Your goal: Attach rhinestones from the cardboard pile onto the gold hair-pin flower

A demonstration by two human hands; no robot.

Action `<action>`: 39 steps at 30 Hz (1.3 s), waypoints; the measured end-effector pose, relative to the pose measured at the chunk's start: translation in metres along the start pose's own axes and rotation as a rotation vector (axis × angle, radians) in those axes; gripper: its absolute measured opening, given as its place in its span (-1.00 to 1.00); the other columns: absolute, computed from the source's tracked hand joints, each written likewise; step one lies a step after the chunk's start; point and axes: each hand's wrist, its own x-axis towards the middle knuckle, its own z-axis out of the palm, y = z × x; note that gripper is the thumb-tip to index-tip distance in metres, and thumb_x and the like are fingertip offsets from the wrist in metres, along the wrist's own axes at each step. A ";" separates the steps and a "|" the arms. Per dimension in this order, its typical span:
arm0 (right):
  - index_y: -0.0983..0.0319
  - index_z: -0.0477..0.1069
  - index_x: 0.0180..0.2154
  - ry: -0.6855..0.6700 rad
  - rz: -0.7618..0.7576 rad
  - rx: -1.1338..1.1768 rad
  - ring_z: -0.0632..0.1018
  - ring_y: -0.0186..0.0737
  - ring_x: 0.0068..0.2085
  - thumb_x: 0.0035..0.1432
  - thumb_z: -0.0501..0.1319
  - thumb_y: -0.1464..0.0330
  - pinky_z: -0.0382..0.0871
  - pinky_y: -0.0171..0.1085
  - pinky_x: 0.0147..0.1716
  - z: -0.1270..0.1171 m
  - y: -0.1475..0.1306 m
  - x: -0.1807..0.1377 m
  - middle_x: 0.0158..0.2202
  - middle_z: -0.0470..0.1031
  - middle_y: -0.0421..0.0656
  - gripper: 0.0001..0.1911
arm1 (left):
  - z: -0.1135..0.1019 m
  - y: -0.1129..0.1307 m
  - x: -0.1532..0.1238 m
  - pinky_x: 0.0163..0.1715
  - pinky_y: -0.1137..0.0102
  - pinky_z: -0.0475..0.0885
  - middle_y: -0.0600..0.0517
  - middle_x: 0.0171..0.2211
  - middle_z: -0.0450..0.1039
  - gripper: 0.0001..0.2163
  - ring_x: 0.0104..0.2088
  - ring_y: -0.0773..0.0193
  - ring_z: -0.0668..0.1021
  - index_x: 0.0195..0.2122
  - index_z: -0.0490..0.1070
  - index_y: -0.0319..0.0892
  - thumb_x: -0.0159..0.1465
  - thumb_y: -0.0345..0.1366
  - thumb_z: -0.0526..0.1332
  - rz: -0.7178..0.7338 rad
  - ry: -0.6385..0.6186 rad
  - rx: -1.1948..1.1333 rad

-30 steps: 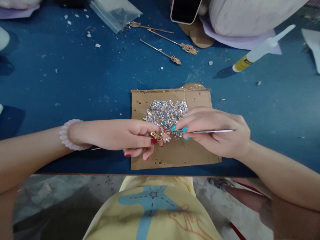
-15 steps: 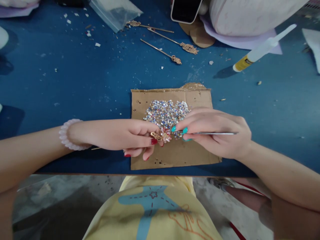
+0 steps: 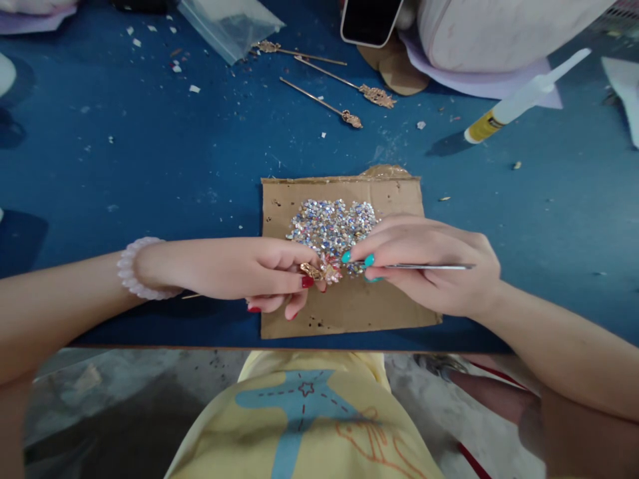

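Observation:
My left hand (image 3: 249, 269) is closed on a gold hairpin, its ornate head (image 3: 311, 271) pinched between thumb and fingers. Pink and clear stones (image 3: 330, 268) cluster at the tip of that head, and part of the thin shaft (image 3: 191, 295) shows below my wrist. From the right, my right hand (image 3: 429, 263) grips slim silver tweezers (image 3: 429, 267), pointing left towards the stones. Its fingertips hide the tweezers' tips, so I cannot tell whether they hold a stone. Loose rhinestones (image 3: 329, 223) lie spread on a cardboard sheet (image 3: 369, 309) beneath both hands.
Several gold hairpins (image 3: 352, 120) lie further back on the blue table (image 3: 174, 153). Near them are a clear plastic bag (image 3: 229, 26) and a phone (image 3: 371, 20). A glue bottle with a yellow label (image 3: 486, 126) stands at right, near a large pale rounded object (image 3: 499, 33).

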 end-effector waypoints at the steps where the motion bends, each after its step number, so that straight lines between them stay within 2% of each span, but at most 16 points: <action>1: 0.15 0.50 -0.13 0.001 -0.001 0.001 0.75 -0.22 -0.16 0.37 0.33 0.50 0.70 -0.20 0.03 0.000 0.000 0.000 -0.20 0.75 -0.13 -0.87 | 0.000 0.000 0.000 -0.52 0.49 0.30 0.12 -0.30 0.53 -0.90 -0.55 0.47 0.35 0.01 0.35 -0.07 0.56 -0.25 0.10 0.000 -0.001 0.002; 6: 0.10 0.51 -0.15 0.038 0.017 0.021 0.76 -0.24 -0.19 0.38 0.32 0.49 0.71 -0.21 -0.02 0.001 0.000 0.001 -0.22 0.75 -0.20 -0.85 | 0.000 0.000 0.000 -0.52 0.50 0.31 0.12 -0.30 0.50 -0.87 -0.54 0.46 0.35 0.06 0.35 -0.07 0.57 -0.25 0.08 0.008 -0.018 -0.014; 11: 0.09 0.53 -0.13 0.250 0.047 0.113 0.76 -0.24 -0.18 0.36 0.34 0.49 0.68 -0.24 -0.14 0.003 0.011 -0.002 -0.22 0.74 -0.23 -0.84 | 0.001 0.000 0.000 -0.51 0.49 0.31 0.13 -0.31 0.48 -0.85 -0.54 0.46 0.32 0.09 0.33 -0.08 0.56 -0.27 0.09 0.008 -0.010 -0.033; 15: 0.05 0.57 -0.15 0.307 0.150 0.127 0.74 -0.19 -0.10 0.41 0.34 0.29 0.67 -0.15 -0.08 0.002 0.027 -0.001 -0.15 0.72 -0.22 -0.98 | 0.001 -0.002 0.002 -0.48 0.48 0.32 0.13 -0.30 0.48 -0.87 -0.56 0.48 0.32 0.04 0.31 -0.12 0.58 -0.26 0.05 0.035 -0.008 0.006; 17: 0.07 0.59 -0.19 0.320 0.210 0.083 0.72 -0.16 -0.14 0.42 0.33 0.17 0.66 -0.11 -0.11 0.000 0.034 0.000 -0.20 0.70 -0.19 -0.85 | 0.002 -0.002 0.003 -0.47 0.47 0.31 0.13 -0.31 0.47 -0.88 -0.57 0.49 0.32 0.02 0.31 -0.14 0.58 -0.27 0.04 0.044 -0.008 0.036; 20: 0.10 0.60 -0.28 0.371 0.335 0.022 0.65 -0.24 -0.30 0.38 0.35 0.06 0.61 -0.18 -0.28 -0.001 0.040 0.003 -0.31 0.63 -0.18 -0.72 | 0.002 -0.001 0.004 -0.46 0.45 0.30 0.13 -0.32 0.47 -0.87 -0.58 0.49 0.32 0.03 0.31 -0.15 0.57 -0.28 0.04 0.046 -0.017 0.048; 22: 0.11 0.59 -0.28 0.367 0.428 0.087 0.60 -0.31 -0.40 0.37 0.34 0.00 0.56 -0.25 -0.40 -0.001 0.040 0.004 -0.38 0.58 -0.21 -0.66 | 0.002 -0.001 0.004 -0.46 0.45 0.29 0.13 -0.31 0.48 -0.87 -0.58 0.49 0.32 0.04 0.31 -0.14 0.58 -0.28 0.03 0.048 -0.022 0.043; 24: 0.12 0.57 -0.25 0.341 0.494 0.201 0.58 -0.35 -0.45 0.36 0.33 -0.06 0.56 -0.28 -0.43 -0.001 0.040 0.006 -0.43 0.56 -0.24 -0.62 | 0.001 -0.001 0.004 -0.46 0.46 0.28 0.13 -0.30 0.48 -0.88 -0.57 0.49 0.32 0.04 0.30 -0.12 0.58 -0.28 0.02 0.051 -0.025 0.037; 28: 0.12 0.53 -0.25 0.342 0.566 0.321 0.62 -0.33 -0.40 0.27 0.38 -0.11 0.65 -0.27 -0.34 0.001 0.040 0.008 -0.42 0.56 -0.25 -0.56 | 0.000 -0.002 0.004 -0.49 0.46 0.24 0.13 -0.31 0.47 -0.88 -0.58 0.49 0.31 0.03 0.28 -0.12 0.59 -0.27 0.01 0.042 -0.031 0.011; 33: 0.12 0.56 -0.24 0.341 0.629 0.230 0.64 -0.29 -0.36 0.18 0.48 -0.06 0.64 -0.26 -0.34 0.000 0.044 0.007 -0.34 0.59 -0.24 -0.59 | 0.001 -0.001 0.003 -0.52 0.46 0.20 0.13 -0.31 0.47 -0.87 -0.58 0.48 0.29 0.07 0.27 -0.12 0.58 -0.25 0.04 0.022 -0.039 -0.010; 35: 0.12 0.57 -0.24 0.316 0.584 0.185 0.65 -0.28 -0.31 0.21 0.47 -0.03 0.64 -0.26 -0.32 0.000 0.046 0.005 -0.28 0.63 -0.21 -0.63 | 0.001 -0.001 0.003 -0.51 0.45 0.21 0.12 -0.32 0.47 -0.86 -0.58 0.48 0.30 0.08 0.27 -0.12 0.57 -0.25 0.07 0.017 -0.032 -0.004; 39: 0.12 0.55 -0.22 0.275 0.475 0.188 0.71 -0.19 -0.14 0.30 0.42 0.04 0.68 -0.21 -0.14 0.000 0.048 0.002 -0.16 0.68 -0.16 -0.70 | 0.000 -0.002 0.002 -0.48 0.44 0.24 0.12 -0.31 0.47 -0.85 -0.57 0.48 0.30 0.07 0.27 -0.12 0.56 -0.22 0.08 0.033 -0.036 -0.006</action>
